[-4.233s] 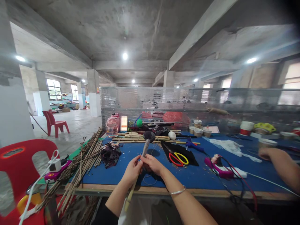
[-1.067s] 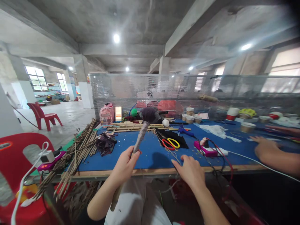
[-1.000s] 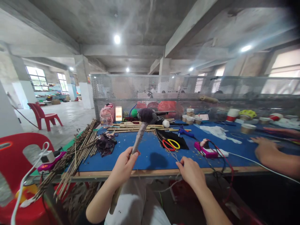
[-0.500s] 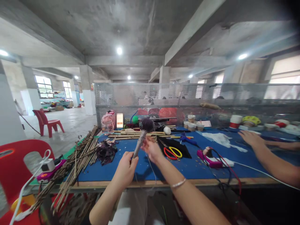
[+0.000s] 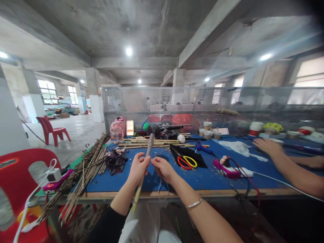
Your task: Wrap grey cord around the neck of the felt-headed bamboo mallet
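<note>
My left hand (image 5: 139, 166) is closed round a stick (image 5: 150, 145) that leans away from me. Grey wrapping covers its upper part, a dark round bundle (image 5: 153, 130) tops it, and its bare yellowish lower end reaches down over the table edge. Just right of the stick, my right hand (image 5: 163, 168) has thumb and fingers pinched together at a thin pale string (image 5: 161, 189). Loops of the string hang below this hand and curl on the table behind it. Scissors (image 5: 186, 162) with red and yellow handles lie on black cloth (image 5: 201, 158) to the right.
Dry twigs (image 5: 83, 172) and crumpled dark cloth (image 5: 115, 162) lie at left. Behind are bamboo sticks (image 5: 136, 145), a white ball (image 5: 181, 138) and a mesh screen (image 5: 136, 98). A blue glue gun (image 5: 204, 147), purple power strip (image 5: 229, 170) and another person's hand (image 5: 268, 146) are rightward.
My left hand has shifted slightly up the table, and the stick's yellowish lower end now shows. My right hand has come down from the wrapped part, pinching the string beside the stick.
</note>
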Action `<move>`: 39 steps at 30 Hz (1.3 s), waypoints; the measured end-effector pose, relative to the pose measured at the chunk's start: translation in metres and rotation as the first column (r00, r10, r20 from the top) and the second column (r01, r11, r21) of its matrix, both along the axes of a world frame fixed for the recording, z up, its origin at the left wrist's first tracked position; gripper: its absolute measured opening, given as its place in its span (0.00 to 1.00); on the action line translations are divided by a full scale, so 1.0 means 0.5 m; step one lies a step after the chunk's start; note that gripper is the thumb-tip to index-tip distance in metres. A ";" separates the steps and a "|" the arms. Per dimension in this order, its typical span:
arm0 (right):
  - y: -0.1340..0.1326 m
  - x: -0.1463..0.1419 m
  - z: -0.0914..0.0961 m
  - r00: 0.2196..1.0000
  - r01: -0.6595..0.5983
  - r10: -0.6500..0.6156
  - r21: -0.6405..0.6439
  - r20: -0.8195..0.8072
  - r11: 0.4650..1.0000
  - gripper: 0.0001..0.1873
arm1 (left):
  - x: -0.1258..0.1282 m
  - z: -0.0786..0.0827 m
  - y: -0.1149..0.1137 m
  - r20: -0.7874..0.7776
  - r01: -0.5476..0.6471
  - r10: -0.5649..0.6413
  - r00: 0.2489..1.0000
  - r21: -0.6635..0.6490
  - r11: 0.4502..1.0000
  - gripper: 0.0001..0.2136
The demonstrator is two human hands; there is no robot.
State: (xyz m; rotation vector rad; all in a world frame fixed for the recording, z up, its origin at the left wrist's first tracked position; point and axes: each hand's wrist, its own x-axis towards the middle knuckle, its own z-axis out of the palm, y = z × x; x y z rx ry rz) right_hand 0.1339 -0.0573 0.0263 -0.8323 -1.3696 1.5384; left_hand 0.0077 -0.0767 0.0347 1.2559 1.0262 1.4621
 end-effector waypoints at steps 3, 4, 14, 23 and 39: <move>0.041 0.004 -0.018 0.997 0.020 -0.021 0.004 0.069 1.000 0.16 | 0.009 -0.023 0.028 0.128 -0.019 0.025 0.991 -0.044 0.999 0.24; 0.053 0.006 -0.019 0.995 0.018 -0.019 0.011 0.100 1.000 0.16 | 0.011 -0.030 0.034 0.150 -0.031 0.037 0.988 -0.047 0.998 0.25; 0.095 -0.002 -0.025 0.956 0.025 -0.003 -0.073 0.293 0.997 0.11 | 0.011 -0.083 0.067 0.158 -0.131 0.143 0.977 -0.085 0.988 0.17; 0.120 0.013 -0.061 0.983 -0.179 0.179 0.009 0.039 0.984 0.20 | 0.024 -0.083 0.046 0.058 0.042 -0.034 0.998 -0.142 0.989 0.15; 0.112 0.011 -0.054 0.992 -0.125 0.124 -0.035 -0.015 0.992 0.19 | 0.025 -0.085 0.032 -0.093 0.031 -0.045 0.995 -0.141 0.989 0.15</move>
